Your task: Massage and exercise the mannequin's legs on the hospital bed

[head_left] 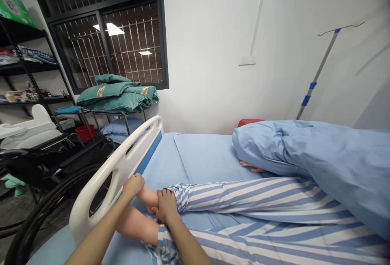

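Observation:
A figure in blue-and-white striped trousers [243, 196] lies on the bed, its smooth pink legs looking like a manikin's. My left hand [134, 184] is closed over the end of the far foot [145, 194]. Around the far ankle, at the bunched trouser cuff [182, 196], my right hand [167, 206] is wrapped with its fingers over the top. The near foot [137, 225] lies below, partly behind my left forearm. A light blue quilt [304, 147] covers the upper body, and some of the figure's fingers [252, 166] show under its edge.
A white bed end board [122, 159] stands just left of the feet. Beyond it are a wheelchair [55, 171], a red bucket [85, 132] and folded green quilts [118, 94]. An IV pole [318, 70] rises at the back right.

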Available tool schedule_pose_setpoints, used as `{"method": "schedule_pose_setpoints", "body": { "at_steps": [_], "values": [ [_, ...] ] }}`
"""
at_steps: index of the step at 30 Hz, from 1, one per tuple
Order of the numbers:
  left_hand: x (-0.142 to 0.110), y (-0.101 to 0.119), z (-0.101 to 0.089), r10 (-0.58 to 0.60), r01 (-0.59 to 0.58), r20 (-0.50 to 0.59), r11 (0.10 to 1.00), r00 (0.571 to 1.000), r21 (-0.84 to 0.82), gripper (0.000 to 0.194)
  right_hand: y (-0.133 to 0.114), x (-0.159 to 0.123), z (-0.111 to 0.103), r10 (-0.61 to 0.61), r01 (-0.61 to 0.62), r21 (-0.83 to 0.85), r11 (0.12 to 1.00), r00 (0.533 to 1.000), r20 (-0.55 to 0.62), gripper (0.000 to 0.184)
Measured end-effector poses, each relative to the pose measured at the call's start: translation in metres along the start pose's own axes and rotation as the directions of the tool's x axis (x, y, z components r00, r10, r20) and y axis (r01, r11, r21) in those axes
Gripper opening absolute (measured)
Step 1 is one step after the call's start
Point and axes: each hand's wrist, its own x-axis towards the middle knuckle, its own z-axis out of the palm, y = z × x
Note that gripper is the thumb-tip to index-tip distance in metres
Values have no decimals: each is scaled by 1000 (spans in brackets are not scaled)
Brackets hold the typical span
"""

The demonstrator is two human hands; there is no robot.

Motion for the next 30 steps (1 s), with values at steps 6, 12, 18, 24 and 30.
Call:
{"method": "schedule_pose_setpoints", "body": {
  "at_steps": [6,12,18,24,30],
  "values": [
    [-17,-4,-12,45,-42,-30,995,999,91,43,-1,-2,-4,-2,2,9,1000,1000,2,47],
    [-15,12,-25,105,-104,8,967,994,233,35,0,-2,-3,0,0,37,999,1000,1,47],
    [1,31,-13,89,-107,73,952,993,287,32,1,-1,-2,7,-7,49,999,1000,-6,47],
    [0,29,-6,201,-195,-1,951,980,239,35,1,0,-1,9,-9,36,999,1000,-11,47],
    [-10,16,-3,226,-209,-74,960,971,186,40,1,-1,2,1,-1,30,1000,1000,-8,46]
  ]
}}
